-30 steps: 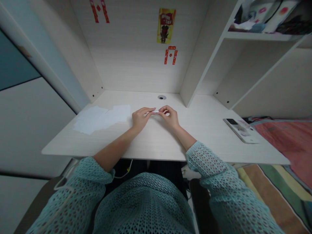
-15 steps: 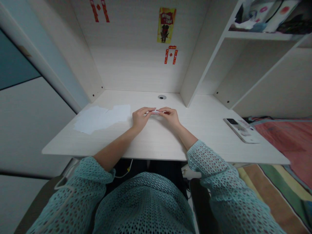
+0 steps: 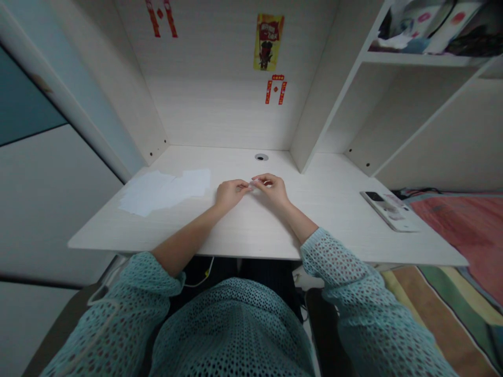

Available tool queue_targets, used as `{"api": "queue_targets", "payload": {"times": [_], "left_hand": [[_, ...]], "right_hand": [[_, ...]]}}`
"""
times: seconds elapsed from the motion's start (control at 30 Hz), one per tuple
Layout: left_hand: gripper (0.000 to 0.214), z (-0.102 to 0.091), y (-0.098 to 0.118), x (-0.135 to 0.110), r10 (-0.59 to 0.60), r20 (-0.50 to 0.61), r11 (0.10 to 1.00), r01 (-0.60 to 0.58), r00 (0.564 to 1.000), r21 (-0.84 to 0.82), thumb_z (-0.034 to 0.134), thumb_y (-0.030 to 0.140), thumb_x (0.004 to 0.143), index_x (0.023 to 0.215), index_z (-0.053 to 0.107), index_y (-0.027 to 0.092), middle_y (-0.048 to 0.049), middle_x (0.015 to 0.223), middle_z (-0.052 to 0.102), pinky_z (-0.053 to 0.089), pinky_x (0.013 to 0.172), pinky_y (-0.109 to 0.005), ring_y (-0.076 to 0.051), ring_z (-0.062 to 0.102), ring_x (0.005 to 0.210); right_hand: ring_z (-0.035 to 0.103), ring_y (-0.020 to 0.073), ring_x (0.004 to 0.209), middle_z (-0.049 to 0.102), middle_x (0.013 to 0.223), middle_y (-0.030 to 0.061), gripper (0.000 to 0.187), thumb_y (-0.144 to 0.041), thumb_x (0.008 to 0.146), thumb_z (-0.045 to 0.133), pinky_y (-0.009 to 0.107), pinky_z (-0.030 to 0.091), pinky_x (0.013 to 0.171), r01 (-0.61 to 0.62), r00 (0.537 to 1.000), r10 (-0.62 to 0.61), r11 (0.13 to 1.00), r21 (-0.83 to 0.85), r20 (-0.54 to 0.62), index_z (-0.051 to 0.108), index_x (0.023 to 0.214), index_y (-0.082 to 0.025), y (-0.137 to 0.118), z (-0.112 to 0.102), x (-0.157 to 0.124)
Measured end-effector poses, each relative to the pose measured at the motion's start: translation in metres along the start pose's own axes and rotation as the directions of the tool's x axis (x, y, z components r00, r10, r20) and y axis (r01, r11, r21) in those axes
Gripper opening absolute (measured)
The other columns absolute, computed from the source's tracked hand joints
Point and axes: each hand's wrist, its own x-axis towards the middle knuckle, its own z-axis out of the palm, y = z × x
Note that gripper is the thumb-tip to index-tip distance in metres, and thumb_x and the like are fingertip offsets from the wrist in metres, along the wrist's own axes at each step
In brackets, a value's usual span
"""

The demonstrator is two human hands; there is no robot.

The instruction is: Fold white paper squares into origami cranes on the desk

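Over the middle of the white desk, my left hand (image 3: pixel 231 193) pinches one side of a small piece of white paper (image 3: pixel 252 184). Thumb and fingers of my right hand (image 3: pixel 273 188) are closed on the paper's other side, so the two hands almost meet. Most of the paper is covered by fingertips, and its exact shape cannot be made out. To the left of my left hand, several flat white paper sheets (image 3: pixel 157 191) lie overlapping on the desk.
A phone (image 3: pixel 389 211) lies on the right part of the desk (image 3: pixel 330 209). Near the back panel is a round cable hole (image 3: pixel 261 157). An upright partition (image 3: pixel 314 125) stands behind my right hand. Beyond the desk's right edge lies a red cloth (image 3: pixel 459 225).
My fingers have drawn closer together around the small paper, and less of it shows. My left fingertips have turned inward and dipped slightly. The sheets and phone stay put.
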Motion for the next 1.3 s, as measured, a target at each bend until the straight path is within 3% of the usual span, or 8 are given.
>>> {"api": "queue_targets", "payload": {"times": [0.13, 0.33, 0.6, 0.8, 1.0, 1.3], "left_hand": [[0.024, 0.007, -0.006, 0.001, -0.082, 0.090, 0.983, 0.096, 0.993, -0.159, 0.069, 0.043, 0.069, 0.076, 0.071, 0.021, -0.0056, 0.081, 0.072, 0.049, 0.063, -0.028, -0.019, 0.066, 0.070], [0.028, 0.010, -0.011, 0.001, -0.048, 0.144, 0.962, 0.084, 0.988, -0.258, 0.067, 0.045, 0.069, 0.078, 0.070, 0.019, -0.0066, 0.080, 0.072, 0.049, 0.062, -0.027, -0.017, 0.066, 0.068], [0.036, 0.008, -0.008, 0.004, -0.120, 0.251, 0.902, 0.211, 0.961, -0.377, 0.070, 0.047, 0.064, 0.077, 0.070, 0.014, -0.0070, 0.078, 0.070, 0.046, 0.065, -0.025, -0.016, 0.063, 0.069], [0.035, 0.007, -0.003, 0.004, -0.194, 0.252, 0.838, 0.293, 0.948, -0.461, 0.073, 0.045, 0.060, 0.073, 0.068, 0.013, -0.0065, 0.072, 0.068, 0.043, 0.062, -0.024, -0.013, 0.059, 0.064], [0.034, 0.004, 0.005, 0.003, -0.246, 0.277, 0.806, 0.355, 0.929, -0.474, 0.072, 0.046, 0.062, 0.069, 0.065, 0.014, -0.0048, 0.066, 0.066, 0.036, 0.053, -0.022, -0.011, 0.055, 0.058], [0.033, 0.002, 0.008, 0.006, -0.330, 0.282, 0.635, 0.433, 0.901, -0.640, 0.078, 0.041, 0.055, 0.070, 0.067, 0.015, -0.0056, 0.072, 0.067, 0.043, 0.065, -0.023, -0.014, 0.062, 0.073]], "right_hand": [[0.061, 0.0184, 0.071, 0.070, 0.078, 0.0054, 0.029, -0.047, 0.066, 0.069, 0.031, 0.045, 0.065, -0.117, 0.993, 0.117, 0.990, 0.082, 0.004, 0.071, 0.074, -0.019, 0.008, 0.004, 0.002], [0.060, 0.0180, 0.066, 0.070, 0.075, 0.0055, 0.029, -0.046, 0.062, 0.072, 0.030, 0.044, 0.060, -0.162, 0.987, 0.161, 0.983, 0.088, 0.020, 0.071, 0.070, -0.019, 0.011, 0.001, 0.003], [0.063, 0.0184, 0.074, 0.072, 0.081, 0.0060, 0.031, -0.047, 0.065, 0.069, 0.030, 0.046, 0.068, -0.136, 0.991, 0.131, 0.981, 0.142, 0.040, 0.073, 0.076, -0.019, 0.006, 0.003, 0.003], [0.059, 0.0152, 0.066, 0.070, 0.074, 0.0041, 0.028, -0.045, 0.065, 0.069, 0.029, 0.044, 0.066, -0.145, 0.989, 0.150, 0.972, 0.184, -0.015, 0.071, 0.072, -0.018, 0.006, 0.005, 0.003], [0.059, 0.0157, 0.070, 0.069, 0.076, 0.0035, 0.027, -0.045, 0.066, 0.069, 0.028, 0.043, 0.067, -0.112, 0.991, 0.125, 0.970, 0.214, -0.046, 0.070, 0.071, -0.019, 0.003, 0.006, 0.002], [0.058, 0.0152, 0.069, 0.067, 0.074, 0.0038, 0.027, -0.045, 0.070, 0.065, 0.027, 0.042, 0.063, -0.089, 0.983, 0.122, 0.970, 0.225, -0.137, 0.068, 0.074, -0.018, 0.003, 0.005, 0.002]]}}
